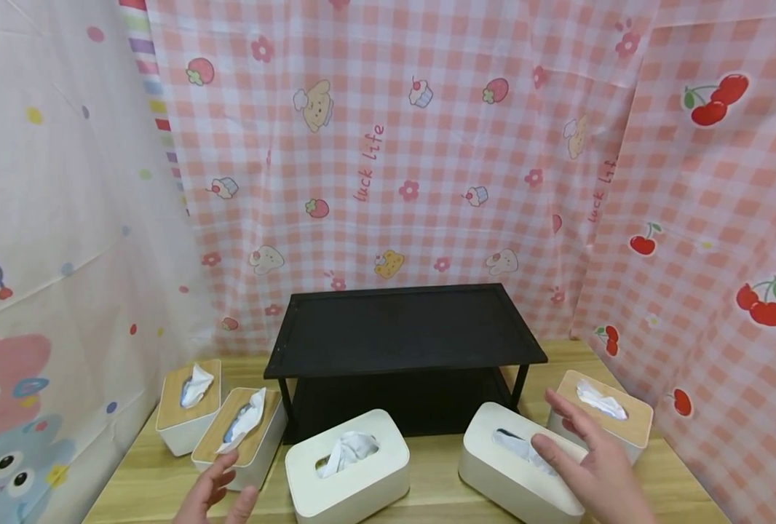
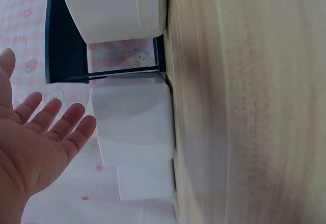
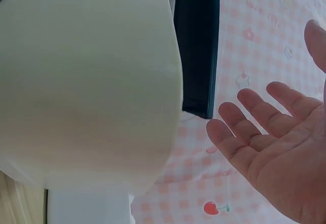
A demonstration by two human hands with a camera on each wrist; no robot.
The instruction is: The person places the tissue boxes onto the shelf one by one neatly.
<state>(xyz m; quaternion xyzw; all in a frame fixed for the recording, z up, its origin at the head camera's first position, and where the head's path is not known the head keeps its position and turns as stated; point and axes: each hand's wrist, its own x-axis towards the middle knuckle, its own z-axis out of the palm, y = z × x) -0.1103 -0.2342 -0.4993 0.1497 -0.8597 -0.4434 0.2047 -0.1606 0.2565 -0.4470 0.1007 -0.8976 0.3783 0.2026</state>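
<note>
My left hand (image 1: 216, 495) is at the bottom edge of the head view, fingers relaxed and holding nothing. Just beyond it is a wood-topped tissue box (image 1: 257, 433) with a tissue sticking out. To its right stands an all-white tissue box (image 1: 349, 466), set at an angle. My right hand (image 1: 591, 462) hovers over the right end of another all-white tissue box (image 1: 486, 444), thumb and fingers spread, nothing in its grasp. In the right wrist view that white box (image 3: 91, 81) fills the left side, with the palm (image 3: 290, 163) apart from it.
A black two-tier rack (image 1: 401, 327) stands at the back of the wooden table (image 1: 437, 466). One more wood-topped tissue box (image 1: 188, 407) sits at far left, another (image 1: 630, 415) at right. Patterned curtains (image 1: 375, 145) close in the back and sides.
</note>
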